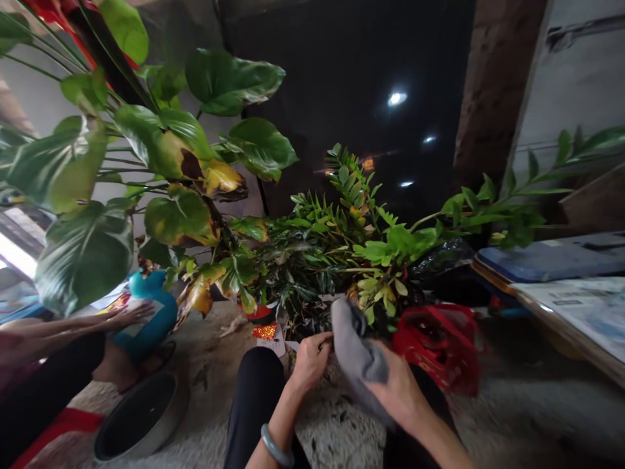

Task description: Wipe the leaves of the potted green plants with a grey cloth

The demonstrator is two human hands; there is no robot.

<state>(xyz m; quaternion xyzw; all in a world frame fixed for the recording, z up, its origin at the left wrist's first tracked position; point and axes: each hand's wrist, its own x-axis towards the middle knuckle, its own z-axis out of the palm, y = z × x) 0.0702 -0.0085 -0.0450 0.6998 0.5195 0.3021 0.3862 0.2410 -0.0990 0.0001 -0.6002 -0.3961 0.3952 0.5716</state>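
Observation:
A grey cloth (347,342) hangs bunched in my right hand (398,387), which is closed around it. Just left of the cloth is my left hand (311,361), its fingers curled together close to the cloth's edge. A small dark bit shows at those fingertips, too small to name. Beyond both hands stand leafy potted plants (312,228) with dark green and yellowing leaves.
A red plastic bag (439,345) sits on the floor at right, beside a low table (576,286) bearing papers. At left are a grey basin (141,417), a turquoise vase-like object (163,309) and another person's hands (122,319) touching it. Large leaves (83,254) overhang there.

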